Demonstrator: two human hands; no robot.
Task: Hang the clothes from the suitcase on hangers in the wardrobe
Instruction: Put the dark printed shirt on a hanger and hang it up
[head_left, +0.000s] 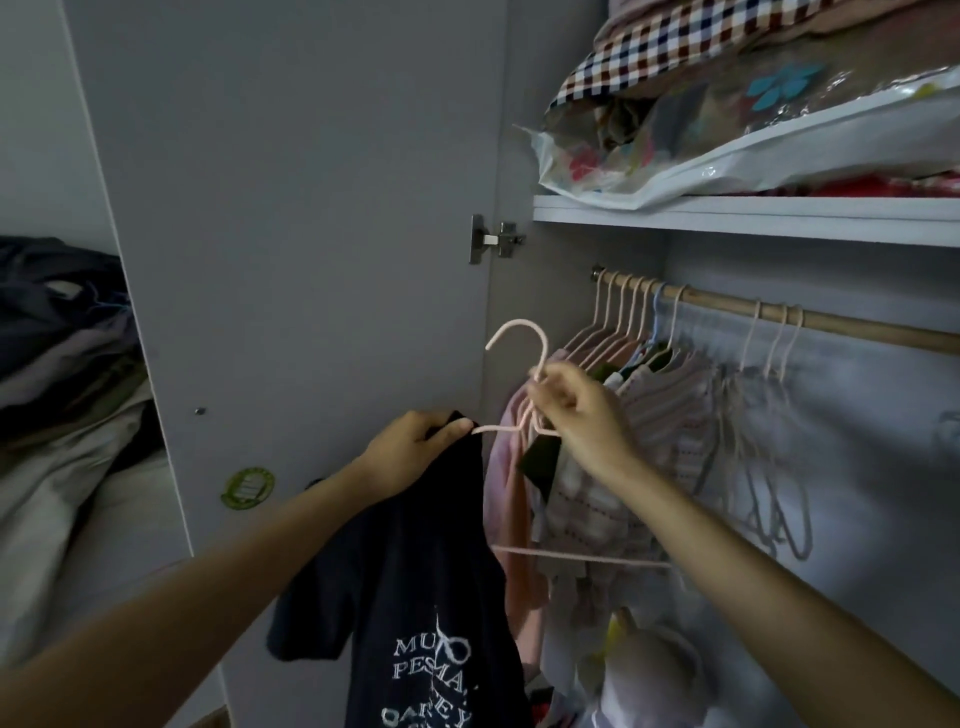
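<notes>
If the left hand (415, 447) pinching the black tee (415, 597) slips, it'll slide off the pink hanger (519, 332) gripped by the right hand (576, 410) at 3 o'clock.

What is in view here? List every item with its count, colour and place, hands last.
T-shirt: one, dark with white print, hanging from the left hand.
Held hanger: one, pink, in front of the rail.
Rail: one, wooden, under the shelf.
Hung clothes: several, pink and pale, left end of rail.
Empty hangers: about three, pale, mid-rail.
Shelf: one, white, holding bagged bedding.
Door: one, grey, open.
Left hand: fingers pinching the T-shirt.
Right hand: gripping the held hanger.
</notes>
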